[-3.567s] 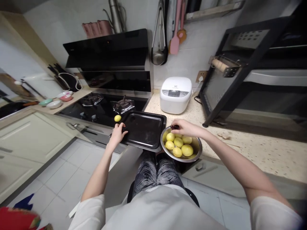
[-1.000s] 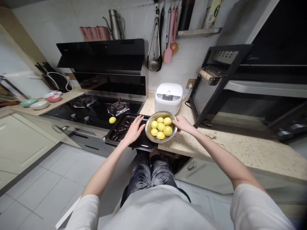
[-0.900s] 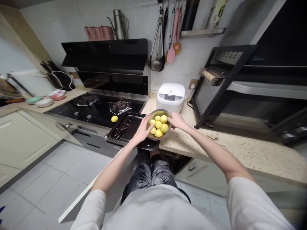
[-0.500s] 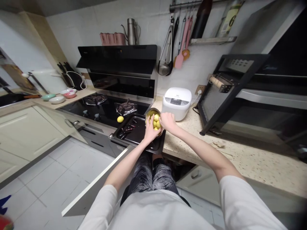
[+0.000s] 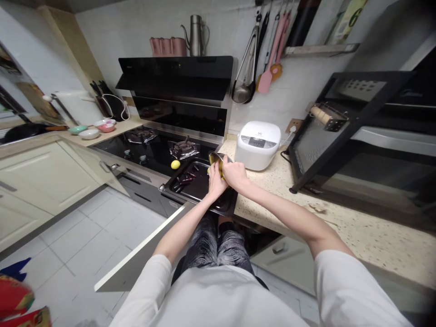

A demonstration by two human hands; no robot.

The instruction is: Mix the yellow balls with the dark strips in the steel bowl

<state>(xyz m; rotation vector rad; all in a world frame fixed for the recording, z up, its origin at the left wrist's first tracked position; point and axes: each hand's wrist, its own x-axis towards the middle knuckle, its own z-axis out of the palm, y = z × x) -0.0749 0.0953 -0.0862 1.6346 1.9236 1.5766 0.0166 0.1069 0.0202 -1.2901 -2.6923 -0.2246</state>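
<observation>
A metal bowl [image 5: 215, 157] is tilted over the right part of a black baking tray [image 5: 195, 191], with its mouth turned toward my left hand. My right hand [image 5: 235, 175] is closed on the bowl's right rim. Across the mouth lies my left hand [image 5: 217, 181], its fingers stretched out against the yellow lemon-like fruits inside. Most of those fruits are hidden by my hands. Several small dark, elongated pieces [image 5: 184, 180] lie in the tray's left half. One loose yellow fruit [image 5: 175, 164] rests on the black stove top [image 5: 158, 152], just beyond the tray.
Right behind the bowl stands a white rice cooker [image 5: 258, 146] on the speckled counter [image 5: 282, 202]. A black oven [image 5: 368, 159] is farther right. Below the tray, a cabinet door [image 5: 146, 252] hangs open beside my legs. Small bowls [image 5: 89, 134] sit at the far left.
The bowl has tipped from showing its fruit to a steep tilt toward my left hand. My right hand has turned with the rim; my left fingers are straighter. The view has shifted slightly.
</observation>
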